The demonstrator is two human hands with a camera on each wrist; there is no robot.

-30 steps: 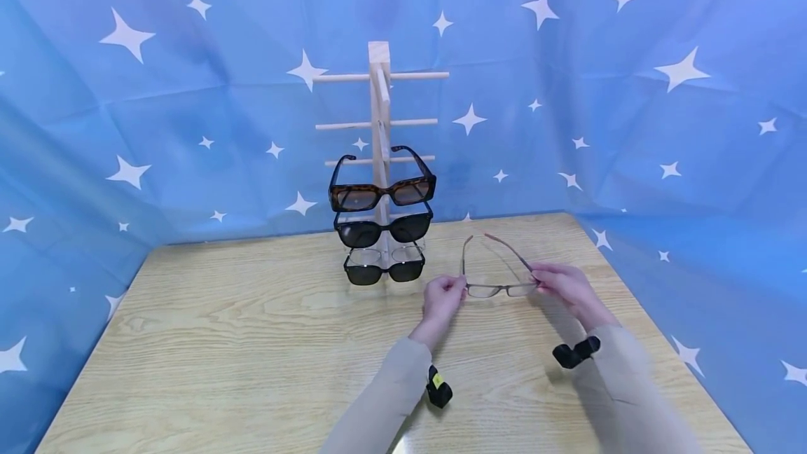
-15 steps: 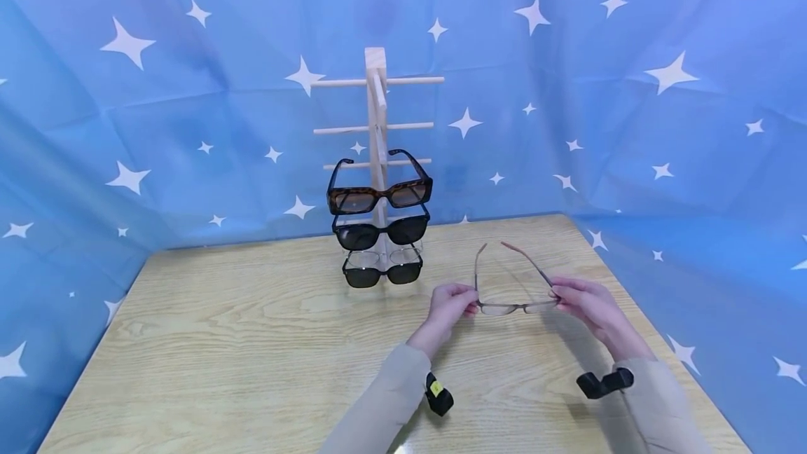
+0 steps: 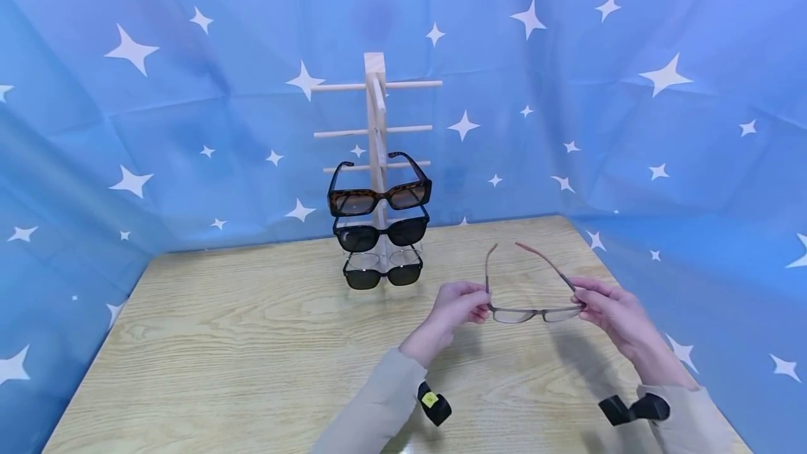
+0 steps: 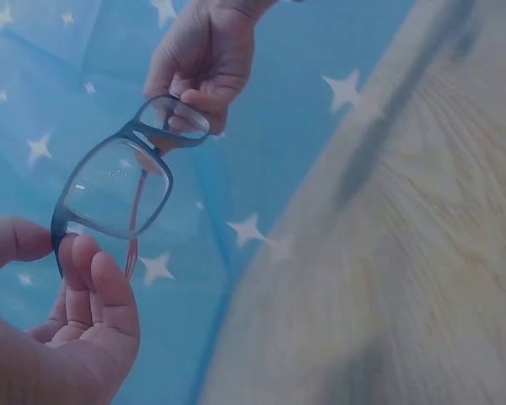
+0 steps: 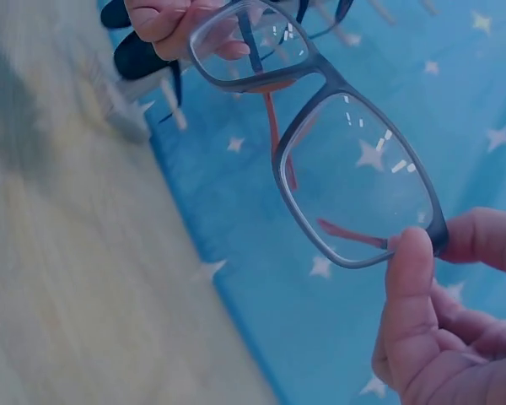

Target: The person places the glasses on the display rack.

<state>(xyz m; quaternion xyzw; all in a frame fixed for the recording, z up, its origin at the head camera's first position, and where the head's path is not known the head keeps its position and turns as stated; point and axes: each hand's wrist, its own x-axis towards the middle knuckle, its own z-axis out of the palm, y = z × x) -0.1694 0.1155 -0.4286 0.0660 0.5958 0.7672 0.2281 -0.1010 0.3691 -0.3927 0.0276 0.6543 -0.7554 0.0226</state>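
A pair of eyeglasses point(image 3: 534, 314) with a dark grey frame, clear lenses and reddish-brown temple tips is held above the right part of the table. My left hand point(image 3: 459, 304) pinches its left hinge corner, and my right hand point(image 3: 614, 314) pinches the right one. Both temples are unfolded and point away from me. In the left wrist view the fingers and thumb of the left hand point(image 4: 76, 312) grip the frame's end. From the right wrist, the right hand point(image 5: 447, 312) is seen pinching the other corner beside the clear lens.
Left of the hands stands a wooden eyewear rack point(image 3: 375, 107) with horizontal pegs. On it hang tortoiseshell sunglasses point(image 3: 380, 200), black sunglasses point(image 3: 381, 235), clear-lens glasses point(image 3: 363, 258) and lower dark sunglasses point(image 3: 383, 277). A blue star-patterned cloth point(image 3: 239, 118) hangs behind the wooden table point(image 3: 239, 342).
Both hands have moved right and nearer to me, carrying the eyeglasses away from the rack. The grip at both corners stays the same. The head view has shifted slightly.
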